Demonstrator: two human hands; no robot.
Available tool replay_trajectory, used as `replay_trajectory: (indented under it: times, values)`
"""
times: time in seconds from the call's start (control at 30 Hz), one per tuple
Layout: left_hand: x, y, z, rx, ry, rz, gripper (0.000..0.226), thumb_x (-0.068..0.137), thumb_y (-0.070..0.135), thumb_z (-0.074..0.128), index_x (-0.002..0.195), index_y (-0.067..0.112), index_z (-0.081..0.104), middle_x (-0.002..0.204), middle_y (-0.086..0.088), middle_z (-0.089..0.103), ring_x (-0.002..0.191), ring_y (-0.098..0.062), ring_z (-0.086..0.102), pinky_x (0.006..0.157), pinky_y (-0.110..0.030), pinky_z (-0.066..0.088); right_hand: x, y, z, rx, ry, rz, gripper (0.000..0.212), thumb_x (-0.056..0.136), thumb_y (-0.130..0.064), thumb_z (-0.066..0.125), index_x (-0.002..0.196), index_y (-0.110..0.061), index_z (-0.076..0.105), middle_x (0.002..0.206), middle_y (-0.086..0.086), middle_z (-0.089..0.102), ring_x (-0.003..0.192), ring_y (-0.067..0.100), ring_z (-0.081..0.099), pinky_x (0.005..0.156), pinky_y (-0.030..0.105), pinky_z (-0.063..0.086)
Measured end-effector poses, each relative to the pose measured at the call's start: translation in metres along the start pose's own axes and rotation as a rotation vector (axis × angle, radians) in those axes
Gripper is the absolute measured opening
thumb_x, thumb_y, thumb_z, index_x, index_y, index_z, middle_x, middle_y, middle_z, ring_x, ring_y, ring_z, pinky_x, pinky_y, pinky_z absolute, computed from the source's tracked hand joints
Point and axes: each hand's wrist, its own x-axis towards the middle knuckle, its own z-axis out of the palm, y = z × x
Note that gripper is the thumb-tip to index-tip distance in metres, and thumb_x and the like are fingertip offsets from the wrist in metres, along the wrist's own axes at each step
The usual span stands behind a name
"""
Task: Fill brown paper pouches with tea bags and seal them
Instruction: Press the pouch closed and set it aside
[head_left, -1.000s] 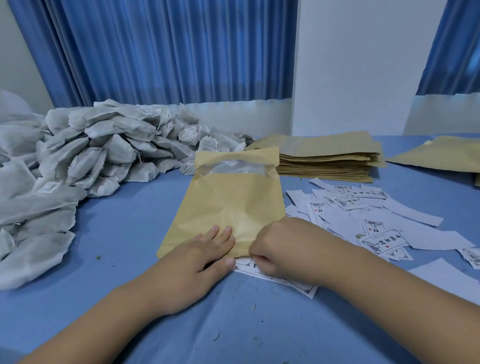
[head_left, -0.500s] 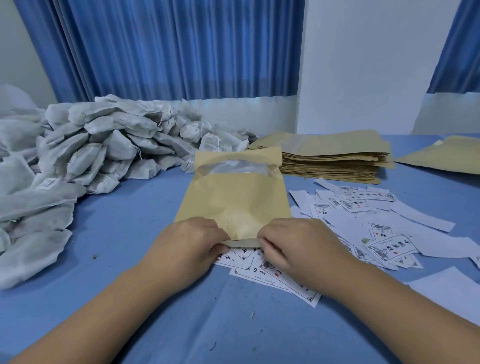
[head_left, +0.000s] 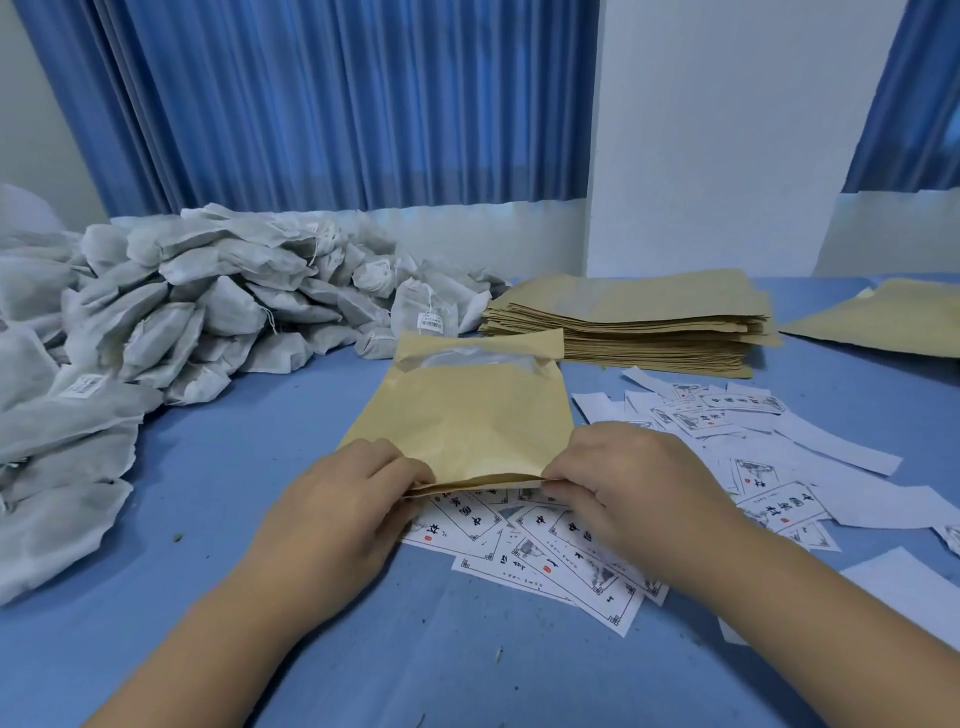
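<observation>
A brown paper pouch (head_left: 467, 415) with a clear window strip near its far end lies on the blue table, its near edge lifted and slightly parted. My left hand (head_left: 343, 504) pinches the near left corner of the pouch and my right hand (head_left: 628, 483) pinches the near right corner. A large heap of white tea bags (head_left: 171, 306) is piled at the left and back left. A stack of flat brown pouches (head_left: 634, 327) sits behind the held pouch to the right.
Printed white labels (head_left: 524, 545) lie under and in front of the pouch, with more paper slips (head_left: 753, 431) scattered to the right. Another brown pouch (head_left: 893, 317) lies at the far right. Blue curtains and a white wall stand behind the table (head_left: 249, 457).
My left hand went from lying flat on the pouch to pinching its near edge. Both hands lifted that edge, uncovering more labels beneath it.
</observation>
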Motion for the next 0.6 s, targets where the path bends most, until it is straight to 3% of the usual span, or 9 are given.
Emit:
replay_trajectory:
  times: [0.1, 0.2, 0.3, 0.37, 0.47, 0.6]
  values:
    - [-0.007, -0.011, -0.004, -0.016, 0.072, -0.085, 0.026, 0.071, 0.002, 0.08, 0.09, 0.015, 0.069, 0.086, 0.003, 0.061, 0.075, -0.023, 0.061, 0.057, -0.041, 0.053, -0.002, 0.001, -0.006, -0.028, 0.115, -0.022, 0.005, 0.082, -0.015, 0.071, 0.082, -0.015, 0.075, 0.073, 0.001, 0.064, 0.074, 0.026, 0.063, 0.055, 0.035, 0.051]
    - [-0.011, -0.019, -0.005, -0.033, 0.201, -0.135, 0.019, 0.072, -0.003, 0.078, 0.081, 0.012, 0.07, 0.08, 0.003, 0.059, 0.072, -0.018, 0.056, 0.056, -0.04, 0.052, -0.003, 0.003, -0.008, -0.027, 0.183, -0.032, 0.006, 0.072, -0.007, 0.075, 0.072, -0.012, 0.073, 0.065, 0.002, 0.062, 0.062, 0.027, 0.062, 0.044, 0.033, 0.049]
    - [-0.014, -0.02, -0.007, -0.054, 0.261, -0.137, 0.003, 0.077, 0.015, 0.07, 0.077, 0.013, 0.073, 0.074, 0.006, 0.06, 0.07, -0.011, 0.051, 0.05, -0.038, 0.05, -0.002, 0.004, -0.009, -0.047, 0.209, -0.031, 0.007, 0.077, -0.011, 0.072, 0.071, -0.011, 0.069, 0.066, 0.001, 0.06, 0.063, 0.027, 0.06, 0.045, 0.031, 0.046]
    - [-0.014, -0.021, -0.006, -0.054, 0.27, -0.145, 0.016, 0.08, 0.026, 0.065, 0.076, 0.013, 0.074, 0.069, 0.005, 0.058, 0.068, -0.011, 0.049, 0.047, -0.037, 0.048, -0.003, 0.005, -0.01, -0.073, 0.203, -0.033, 0.009, 0.081, -0.016, 0.067, 0.072, -0.013, 0.068, 0.067, -0.001, 0.058, 0.063, 0.024, 0.059, 0.046, 0.026, 0.041]
    - [-0.013, -0.023, -0.004, -0.046, 0.284, -0.153, 0.012, 0.078, 0.018, 0.066, 0.075, 0.009, 0.073, 0.067, 0.003, 0.058, 0.067, -0.012, 0.048, 0.047, -0.04, 0.049, -0.004, 0.004, -0.011, -0.133, 0.209, -0.076, 0.004, 0.076, -0.021, 0.067, 0.074, -0.018, 0.069, 0.066, -0.004, 0.057, 0.062, 0.02, 0.058, 0.05, 0.02, 0.029]
    - [-0.014, -0.022, -0.002, -0.052, 0.274, -0.143, 0.01, 0.074, 0.006, 0.062, 0.076, 0.006, 0.071, 0.068, 0.001, 0.056, 0.067, -0.012, 0.046, 0.047, -0.039, 0.048, -0.003, 0.002, -0.008, -0.178, 0.272, -0.141, 0.012, 0.063, -0.01, 0.075, 0.073, -0.017, 0.072, 0.065, -0.001, 0.058, 0.059, 0.023, 0.058, 0.046, 0.019, 0.031]
